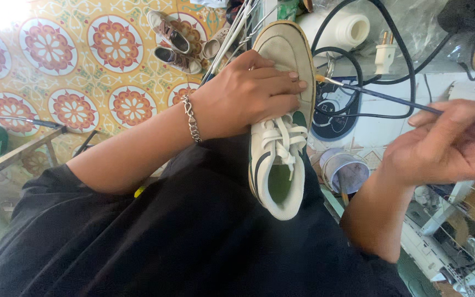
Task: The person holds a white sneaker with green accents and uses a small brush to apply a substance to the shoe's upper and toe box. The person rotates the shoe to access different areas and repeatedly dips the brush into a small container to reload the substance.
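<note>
I see the left hand (248, 93) wrapped over a white sneaker (281, 126), fingers pressed together across its toe, the shoe resting upright on my black-clothed lap (193, 231). The right hand (451, 143) pinches a thin brush (380, 94), its tip touching the sneaker's edge beside the left fingertips. A chain bracelet (192, 118) sits on the left wrist. Below lies a floor (72, 66) of yellow tiles with red floral medallions, where two small shoes (174, 41) lie. Near the sneaker are black cables (358, 71), a white plug (384, 55), a white bottle (342, 27) and a round can (344, 170)
</note>
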